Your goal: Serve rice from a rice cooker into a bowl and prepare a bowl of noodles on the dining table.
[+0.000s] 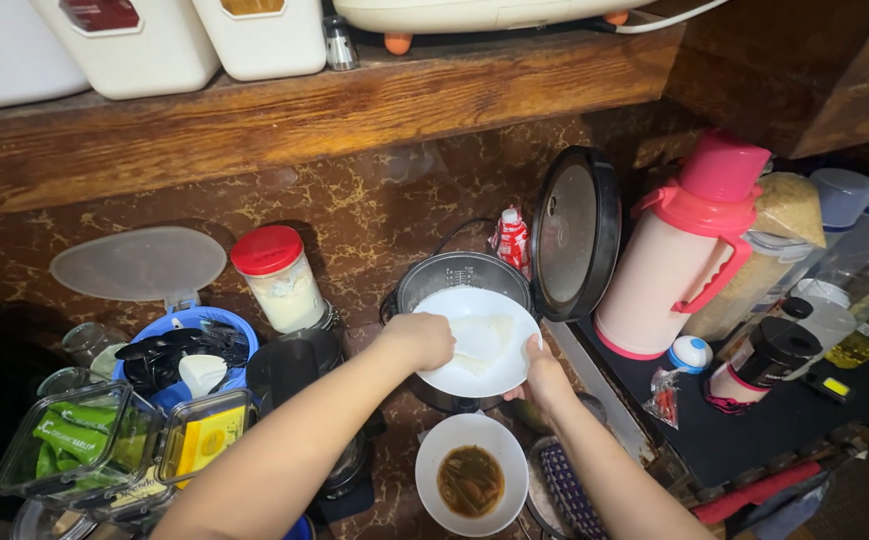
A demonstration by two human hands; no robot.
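Brown marbled countertop [375, 215] runs under a wooden shelf [285, 115], crowded on both sides. Biggest of the things standing on it is a pink thermos flask [680, 250] at the right, then a black rice cooker [460, 275] in the middle with its round lid [575, 232] swung up and open.

Over the cooker's mouth sits a white plate [480, 342], tilted a little toward the camera, with a pale smear on its face. Right hand [545, 378] grips the plate's lower right rim, thumb on top and fingers under it. Left hand [423, 338] is curled at the plate's upper left edge, fingertips bent down onto the plate; whether it pinches anything cannot be told.

Just below the plate, between the two forearms, stands a white bowl [472, 475] holding dark broth with greens. A red-capped jar [280, 278] stands left of the cooker.
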